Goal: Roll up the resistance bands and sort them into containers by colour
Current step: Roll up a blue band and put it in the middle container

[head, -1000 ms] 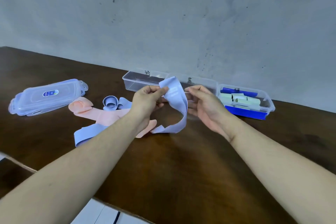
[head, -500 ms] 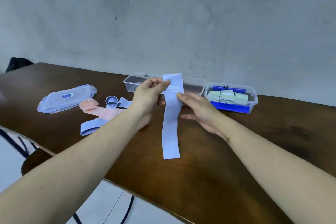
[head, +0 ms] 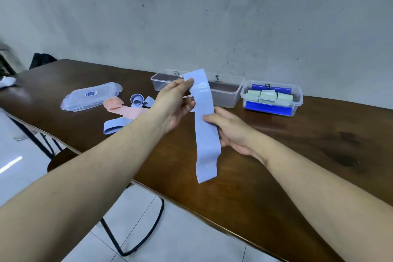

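Blue band (head: pixel 205 125) hangs lengthwise, top pinched in left hand (head: pixel 174 106); right hand (head: pixel 229 132) fingers clamp its middle; roll should start from the top.

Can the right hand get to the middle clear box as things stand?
Probably yes: the middle box sits open just beyond the right hand, nothing between, but that hand is pinching the blue band.

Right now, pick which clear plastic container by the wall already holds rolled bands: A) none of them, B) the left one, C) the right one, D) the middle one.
C: the right clear plastic container holds pale green rolls, while the left clear container and the middle clear container show only bare bottoms.
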Tool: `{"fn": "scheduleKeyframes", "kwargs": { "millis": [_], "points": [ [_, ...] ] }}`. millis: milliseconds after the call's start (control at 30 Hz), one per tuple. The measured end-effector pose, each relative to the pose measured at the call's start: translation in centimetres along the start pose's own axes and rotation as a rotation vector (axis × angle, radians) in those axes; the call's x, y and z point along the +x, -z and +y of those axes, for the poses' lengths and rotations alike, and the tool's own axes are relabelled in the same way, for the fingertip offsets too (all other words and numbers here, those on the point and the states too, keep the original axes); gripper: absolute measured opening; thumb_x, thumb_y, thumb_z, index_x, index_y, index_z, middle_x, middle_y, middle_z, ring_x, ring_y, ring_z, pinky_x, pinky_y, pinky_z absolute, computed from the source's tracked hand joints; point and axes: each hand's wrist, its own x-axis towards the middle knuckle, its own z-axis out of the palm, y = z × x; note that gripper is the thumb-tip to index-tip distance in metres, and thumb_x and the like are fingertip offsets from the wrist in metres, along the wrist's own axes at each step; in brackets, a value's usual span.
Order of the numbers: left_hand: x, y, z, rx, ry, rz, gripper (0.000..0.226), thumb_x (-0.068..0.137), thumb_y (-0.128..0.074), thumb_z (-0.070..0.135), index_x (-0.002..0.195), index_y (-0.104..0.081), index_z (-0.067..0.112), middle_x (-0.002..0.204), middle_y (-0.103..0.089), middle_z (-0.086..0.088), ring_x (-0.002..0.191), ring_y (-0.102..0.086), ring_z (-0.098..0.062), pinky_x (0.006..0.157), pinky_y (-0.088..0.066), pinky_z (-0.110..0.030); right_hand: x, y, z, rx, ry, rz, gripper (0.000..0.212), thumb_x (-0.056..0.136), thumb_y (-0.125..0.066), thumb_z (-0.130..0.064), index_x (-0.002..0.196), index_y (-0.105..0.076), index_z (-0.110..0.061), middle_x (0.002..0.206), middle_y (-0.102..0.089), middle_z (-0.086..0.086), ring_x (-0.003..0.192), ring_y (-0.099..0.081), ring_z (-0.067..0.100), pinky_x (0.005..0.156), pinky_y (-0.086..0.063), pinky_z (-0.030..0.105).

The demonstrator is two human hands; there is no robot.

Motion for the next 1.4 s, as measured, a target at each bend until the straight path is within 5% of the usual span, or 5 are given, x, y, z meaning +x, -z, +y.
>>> {"fn": "scheduleKeyframes", "kwargs": {
  "millis": [500,700,867,1100,1400],
  "points": [
    [11.5,2.7,-6.1,0.084,0.246,0.045,0.026,0.091,-0.071,0.024,0.114,-0.062,0.017,0.108,-0.069,-0.003,0.081,-0.065,-0.014,0.051,-0.052,-0.02,4.1,-0.1,4.0,-0.226,-0.407,0.107,0.023,0.107,-0.044,-0.032,0.129,-0.05,-0.028,0.119,-0.065,-0.005,0.105,-0.067,0.016,0.083,-0.06,0.043],
    [15.6,2.5,-8.9,0.19,0.319,-0.073,0.021,0.089,-0.074,0.022,0.108,-0.068,0.015,0.097,-0.066,-0.003,0.076,-0.06,-0.017,0.054,-0.057,-0.025,6.4,0.0,4.9,-0.849,-0.493,0.2,0.027,0.102,-0.05,-0.04,0.086,-0.052,-0.019,0.076,-0.062,0.0,0.049,-0.058,0.009,0.044,-0.045,0.022],
    [17.3,1.1,-10.4,0.272,0.343,-0.198,0.024,0.085,-0.078,0.021,0.107,-0.07,0.014,0.109,-0.069,-0.007,0.096,-0.067,-0.021,0.059,-0.059,-0.026,6.3,0.9,5.2,-1.066,-0.531,0.268,0.039,0.092,-0.062,-0.052,0.072,-0.052,-0.02,0.065,-0.052,-0.003,0.055,-0.049,0.011,0.053,-0.038,0.026],
    [16.7,1.5,-11.6,0.392,0.22,-0.246,0.035,0.088,-0.074,0.015,0.122,-0.066,0.018,0.114,-0.064,-0.002,0.103,-0.064,-0.018,0.08,-0.061,-0.03,5.1,1.2,6.0,-1.037,-0.4,0.392,0.032,0.089,-0.068,-0.05,0.081,-0.054,-0.022,0.072,-0.058,-0.008,0.06,-0.05,0.008,0.056,-0.04,0.025],
    [8.8,5.2,-11.0,0.723,-0.058,-0.342,0.008,0.094,-0.066,0.027,0.102,-0.067,0.028,0.098,-0.067,0.008,0.089,-0.065,-0.009,0.069,-0.054,-0.017,0.5,-0.1,7.9,-0.99,-0.095,0.351,0.008,0.095,-0.064,-0.038,0.101,-0.06,-0.038,0.086,-0.063,-0.012,0.072,-0.056,0.0,0.063,-0.047,0.022]
  ]
}}
